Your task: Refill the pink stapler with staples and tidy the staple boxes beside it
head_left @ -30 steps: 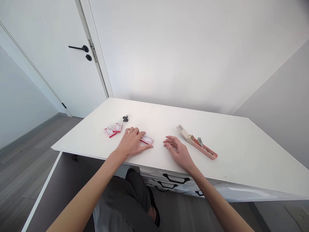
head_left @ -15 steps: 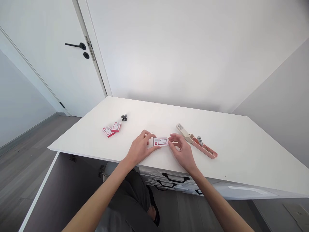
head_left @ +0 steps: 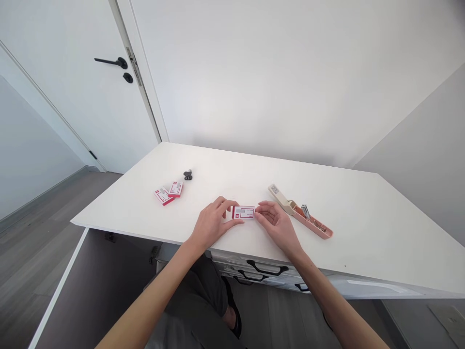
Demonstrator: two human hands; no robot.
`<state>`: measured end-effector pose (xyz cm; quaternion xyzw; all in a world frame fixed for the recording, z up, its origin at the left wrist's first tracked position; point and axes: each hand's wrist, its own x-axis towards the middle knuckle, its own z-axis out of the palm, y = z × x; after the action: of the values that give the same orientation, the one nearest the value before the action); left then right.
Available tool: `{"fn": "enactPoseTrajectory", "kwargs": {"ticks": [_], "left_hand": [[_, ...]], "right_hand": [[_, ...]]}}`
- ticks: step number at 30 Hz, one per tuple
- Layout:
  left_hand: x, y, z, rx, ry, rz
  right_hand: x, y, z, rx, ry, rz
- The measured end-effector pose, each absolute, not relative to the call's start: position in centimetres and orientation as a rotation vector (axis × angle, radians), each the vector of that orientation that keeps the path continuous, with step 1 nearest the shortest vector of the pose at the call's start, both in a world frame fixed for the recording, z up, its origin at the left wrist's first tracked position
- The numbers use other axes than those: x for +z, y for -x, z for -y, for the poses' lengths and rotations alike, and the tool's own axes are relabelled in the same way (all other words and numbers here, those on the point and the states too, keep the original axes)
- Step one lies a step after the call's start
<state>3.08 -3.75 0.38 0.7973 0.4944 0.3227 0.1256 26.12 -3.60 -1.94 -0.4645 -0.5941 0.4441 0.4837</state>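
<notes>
— White desk [head_left: 363, 228] against a plain wall; what are the fingers doing?
— Left hand [head_left: 210, 224] and right hand [head_left: 278, 225] pinch a small red-and-white box [head_left: 243, 213] by its ends, just above the front edge.
— Around them?
— Two more boxes [head_left: 168, 192] towards the left edge, an opened stapler [head_left: 300, 212] to the right.
</notes>
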Motion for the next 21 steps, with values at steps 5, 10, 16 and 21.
{"fn": "enactPoseTrajectory", "kwargs": {"ticks": [5, 10, 16, 21], "left_hand": [[0.6, -2.9, 3.8, 0.947, -2.280, -1.359], [0.5, -3.0, 3.7, 0.909, -2.246, -1.357], [-0.1, -3.0, 3.7, 0.889, -2.266, -1.356], [-0.5, -2.9, 3.6, 0.918, -2.218, -1.395]], "right_hand": [[-1.1, -26.2, 3.9, 1.200, 1.107, 1.452], [-0.6, -26.2, 4.1, 1.246, 1.099, 1.425], [-1.4, -26.0, 4.2, 0.978, 1.130, 1.438], [-1.4, -25.6, 4.8, 0.572, 1.129, 1.562]]}}
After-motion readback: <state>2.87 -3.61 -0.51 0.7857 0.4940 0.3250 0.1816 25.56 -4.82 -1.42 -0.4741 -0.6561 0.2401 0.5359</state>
